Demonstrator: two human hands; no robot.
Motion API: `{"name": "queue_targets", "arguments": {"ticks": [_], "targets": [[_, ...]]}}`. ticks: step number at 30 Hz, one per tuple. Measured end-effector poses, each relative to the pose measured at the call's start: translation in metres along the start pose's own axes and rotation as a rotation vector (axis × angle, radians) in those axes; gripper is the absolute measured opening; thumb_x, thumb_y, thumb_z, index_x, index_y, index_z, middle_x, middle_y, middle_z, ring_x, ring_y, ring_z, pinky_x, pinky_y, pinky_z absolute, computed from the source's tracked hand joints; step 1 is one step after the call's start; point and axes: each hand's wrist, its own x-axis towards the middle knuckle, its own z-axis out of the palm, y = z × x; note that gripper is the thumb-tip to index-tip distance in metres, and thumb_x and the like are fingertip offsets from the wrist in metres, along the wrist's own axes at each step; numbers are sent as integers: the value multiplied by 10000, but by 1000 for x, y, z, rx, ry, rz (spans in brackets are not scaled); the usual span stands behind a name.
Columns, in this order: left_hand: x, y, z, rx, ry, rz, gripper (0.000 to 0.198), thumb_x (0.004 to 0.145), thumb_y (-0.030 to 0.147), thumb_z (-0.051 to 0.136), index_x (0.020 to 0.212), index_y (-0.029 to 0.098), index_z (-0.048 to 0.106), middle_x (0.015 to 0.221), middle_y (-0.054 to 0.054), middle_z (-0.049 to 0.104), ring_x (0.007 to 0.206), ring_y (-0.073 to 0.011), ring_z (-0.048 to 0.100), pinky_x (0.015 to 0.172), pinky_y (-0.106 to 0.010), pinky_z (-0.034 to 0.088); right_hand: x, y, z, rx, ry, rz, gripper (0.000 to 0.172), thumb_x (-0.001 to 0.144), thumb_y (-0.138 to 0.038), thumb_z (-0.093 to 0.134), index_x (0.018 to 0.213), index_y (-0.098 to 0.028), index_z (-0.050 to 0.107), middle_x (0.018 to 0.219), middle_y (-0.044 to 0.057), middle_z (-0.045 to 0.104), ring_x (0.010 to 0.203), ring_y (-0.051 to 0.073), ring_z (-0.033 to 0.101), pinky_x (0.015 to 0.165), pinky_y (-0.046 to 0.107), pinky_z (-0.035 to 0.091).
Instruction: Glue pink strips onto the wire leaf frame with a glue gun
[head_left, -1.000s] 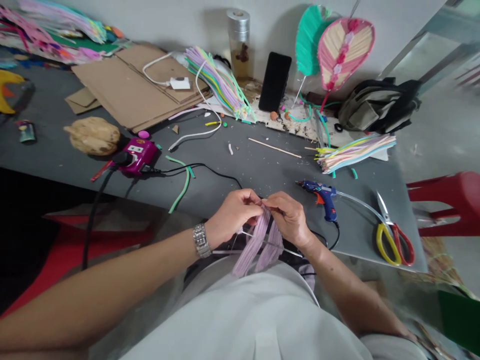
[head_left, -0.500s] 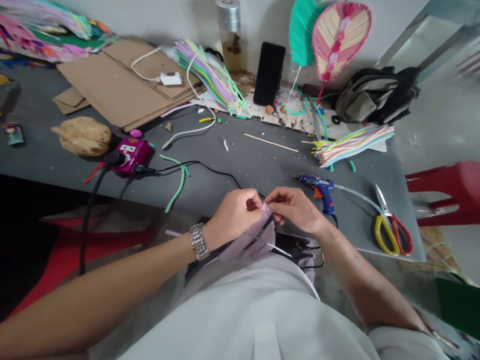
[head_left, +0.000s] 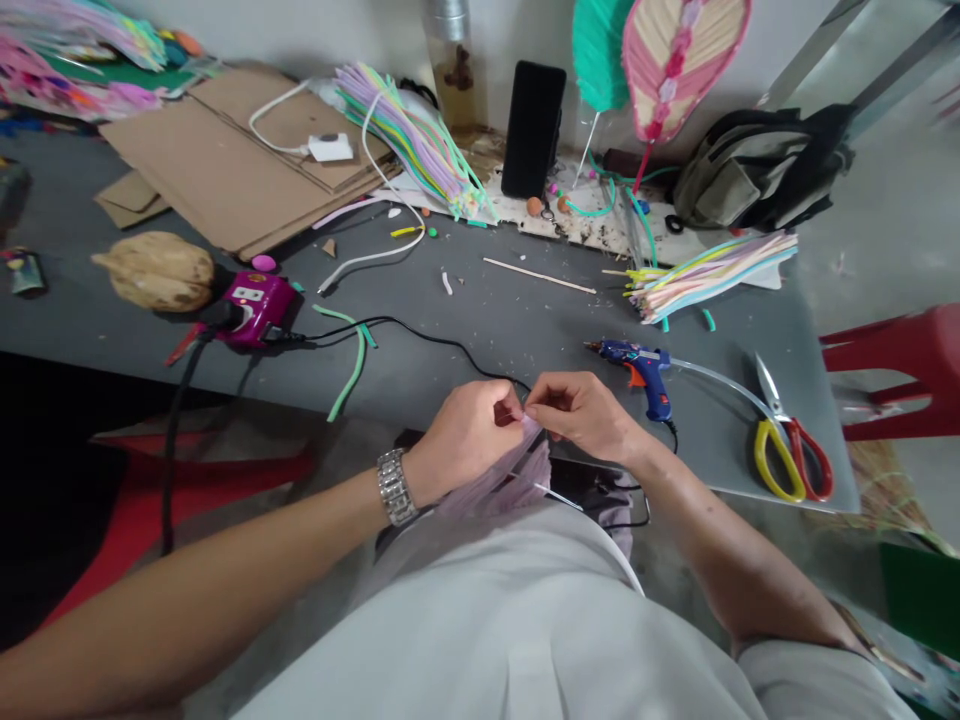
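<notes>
Head view: just below the centre of the frame the left hand (head_left: 465,435) and right hand (head_left: 585,415) meet fingertip to fingertip, both pinched closed on the top end of a fan of lilac strips (head_left: 510,478). The fan hangs down over the person's lap at the near edge of the table (head_left: 487,320). The grip is small and sits only at the tip, so the likeliest trouble is a strip sliding out of the pinch and the fan splaying or dropping between the knees. A thin pale stick (head_left: 559,494) pokes out from under the strips toward the right. It looks loosely seated, and a twist of either wrist could work it free or bend it. The blue glue gun (head_left: 637,365) lies on the table just beyond the right hand, nozzle toward the left, and its black cord (head_left: 420,340) runs close by both hands. A sleeve or wrist catching that cord could drag the gun, and a warm nozzle could mark the strips or a finger, though whether it is hot cannot be told. The scissors (head_left: 791,450) lie at the right of the frame, well apart from the hands and little risk.
</notes>
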Motion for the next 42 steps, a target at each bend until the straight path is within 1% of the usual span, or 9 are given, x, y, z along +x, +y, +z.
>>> {"name": "queue_targets", "arguments": {"ticks": [4,10,19,24,28,33,36,39,42], "targets": [[0,1,0,15,-5,-6,94,767,193,668,691,173,617,669,-11,682,619,-140,571,603,-248,397,-1,-3,2,-71,42,-40,121,742,-263,611,700,-159,655,609,-52,525,577,74,406,536,213,303],[0,2,1,-2,-14,-34,96,758,212,647,683,179,595,670,-8,668,626,-140,554,612,-258,393,-4,-4,5,-144,78,-76,110,747,-237,573,720,-161,647,615,-53,535,581,77,407,544,216,301],[-1,-2,0,-95,-10,-70,102,715,243,623,646,180,582,623,20,609,615,-127,509,597,-255,385,-6,5,12,-269,109,-196,98,831,-200,544,803,-176,634,677,-43,582,615,89,453,602,225,335],[0,-5,-2,-163,-30,-139,73,676,237,626,657,170,604,623,24,598,622,-123,495,586,-246,378,-6,6,15,-331,136,-242,88,835,-165,544,806,-181,626,702,-34,596,635,96,477,629,236,352],[1,-4,-7,-208,-33,-195,145,688,297,682,707,156,651,647,11,625,627,-129,514,587,-247,389,-4,7,10,-153,90,-173,138,888,-265,594,860,-174,694,773,0,674,692,117,553,672,247,422],[1,-2,-10,-240,-39,-213,175,687,315,705,726,150,663,656,7,628,620,-123,514,573,-237,384,-2,11,7,44,106,-43,216,838,-369,681,898,-164,711,714,-7,654,578,103,530,564,244,422],[0,-2,-10,-244,-37,-203,152,688,297,694,714,153,651,639,15,610,594,-113,488,553,-228,366,-2,14,8,118,134,-19,334,831,-362,672,1092,-154,672,787,8,682,564,100,539,548,246,436],[0,-2,-10,-251,-43,-182,144,698,293,693,708,157,646,631,14,613,584,-114,493,543,-224,364,-5,12,10,60,264,-122,426,854,-328,658,1252,-186,600,1025,60,714,633,99,550,614,266,478],[0,-3,-10,-258,-39,-170,156,710,304,703,706,158,647,636,9,631,594,-120,517,545,-224,378,-13,6,11,-138,550,-309,233,922,-338,646,1125,-225,622,1064,63,682,736,129,565,700,293,490]]}}
